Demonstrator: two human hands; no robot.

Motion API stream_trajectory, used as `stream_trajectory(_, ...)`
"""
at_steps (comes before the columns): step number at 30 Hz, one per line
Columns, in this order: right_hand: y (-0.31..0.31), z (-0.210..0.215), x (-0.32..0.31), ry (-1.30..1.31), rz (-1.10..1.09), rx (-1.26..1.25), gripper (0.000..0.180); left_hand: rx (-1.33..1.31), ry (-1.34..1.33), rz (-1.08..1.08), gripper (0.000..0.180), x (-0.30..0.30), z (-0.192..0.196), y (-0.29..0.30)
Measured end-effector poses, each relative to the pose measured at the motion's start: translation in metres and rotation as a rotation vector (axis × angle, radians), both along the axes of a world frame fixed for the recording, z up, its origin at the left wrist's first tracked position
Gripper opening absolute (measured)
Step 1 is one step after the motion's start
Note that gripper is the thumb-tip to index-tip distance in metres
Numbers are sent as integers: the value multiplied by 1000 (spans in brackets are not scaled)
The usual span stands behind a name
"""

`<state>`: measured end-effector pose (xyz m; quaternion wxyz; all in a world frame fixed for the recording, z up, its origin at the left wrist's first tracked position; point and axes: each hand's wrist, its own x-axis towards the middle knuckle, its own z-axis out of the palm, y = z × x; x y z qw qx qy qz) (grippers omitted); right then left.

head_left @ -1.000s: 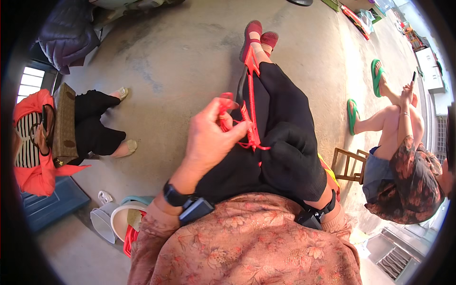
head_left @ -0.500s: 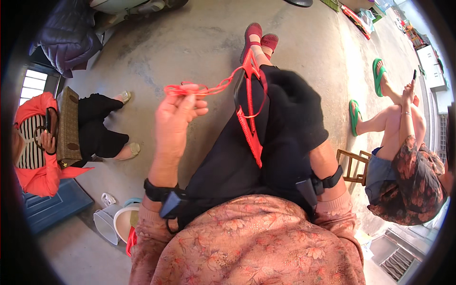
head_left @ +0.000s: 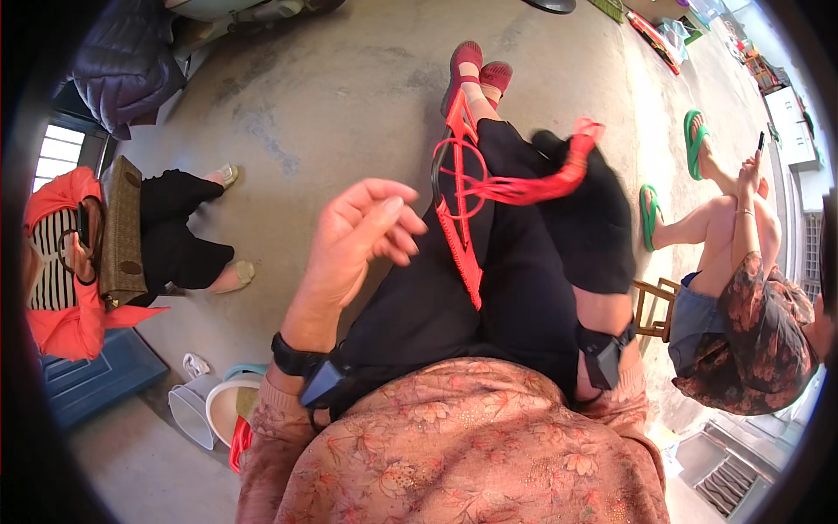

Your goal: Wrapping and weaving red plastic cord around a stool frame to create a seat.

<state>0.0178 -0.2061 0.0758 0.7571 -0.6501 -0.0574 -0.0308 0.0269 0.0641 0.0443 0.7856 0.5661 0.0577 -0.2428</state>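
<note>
Across my thighs lies a black oval frame (head_left: 436,171) partly wrapped in red cord, with a braided red section (head_left: 462,253) at its near end. My right hand (head_left: 594,218), in a black glove, is raised to the right of it, closed on a bundle of red cord (head_left: 532,189). The cord runs leftward in several strands to a loop around the frame, and its loose end sticks up past the glove. My left hand (head_left: 365,229) is bare and hovers left of the frame, fingers loosely bent and apart, with nothing visible in them.
A person in an orange jacket sits at left with a brown bag (head_left: 122,231) on the lap. Another person in green flip-flops (head_left: 650,217) sits at right on a wooden stool (head_left: 650,306). Buckets (head_left: 194,410) stand at lower left, near a blue panel (head_left: 105,375).
The cord bundle has left my left hand and is now in my gloved right hand, pulled to the right. My left hand has moved right and closer, its fingers loosened.
</note>
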Motion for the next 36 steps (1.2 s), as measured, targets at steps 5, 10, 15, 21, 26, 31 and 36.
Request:
stream_trajectory(5,-6,33,-41,73,210,444,26,-775,136,-119,43,-24,7,-22)
stream_trajectory(10,13,27,-31,315,192,282,28,-1035,247,-45,41,-32,-4,-6)
stream_trajectory(15,71,-36,-10,266,73,-492,32,-452,359,177,30,-61,-17,14)
stream_trajectory(21,75,-67,-7,345,227,-460,25,-287,298,90,10,-72,-16,21)
stream_trajectory(26,51,-42,-6,604,122,18,23,234,-147,402,12,-62,-12,9)
stream_trajectory(31,41,-33,-18,563,117,212,25,216,-282,218,11,-70,10,4)
stream_trajectory(36,42,-32,-35,466,130,527,29,182,-228,-4,28,-81,-2,-34)
